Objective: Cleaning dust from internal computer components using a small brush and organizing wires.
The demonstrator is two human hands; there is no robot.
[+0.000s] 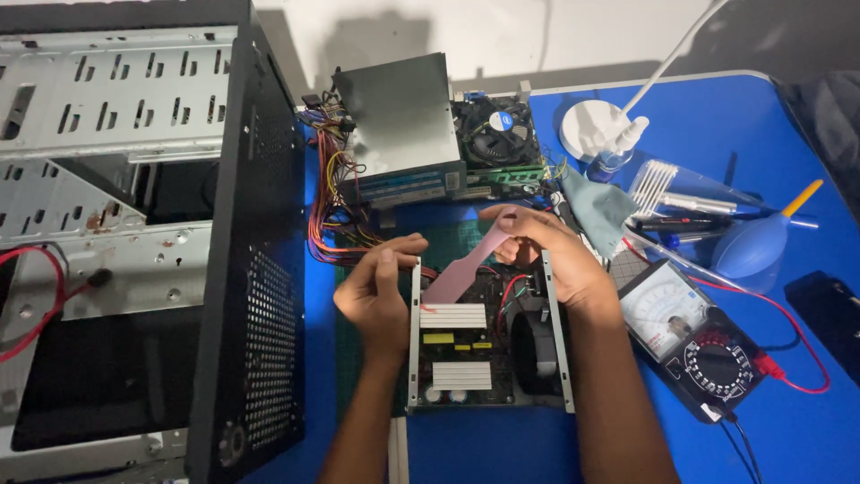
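A black case (260, 269) is stood at the left of the blue surface (806, 430) — clear of the opened power supply (488, 336). The supply's left wall is steadied by the closed left hand (381, 287), while a pink sheet (466, 264) is pinched at its top by the right hand (546, 246) — held up off the board.

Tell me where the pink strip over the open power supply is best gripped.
Pinch the pink strip at its free upper end, coming from above, probably. It is thin and flat, rising out of the open power supply, and the right hand already pinches that tip. The left hand rests at the box's left wall.
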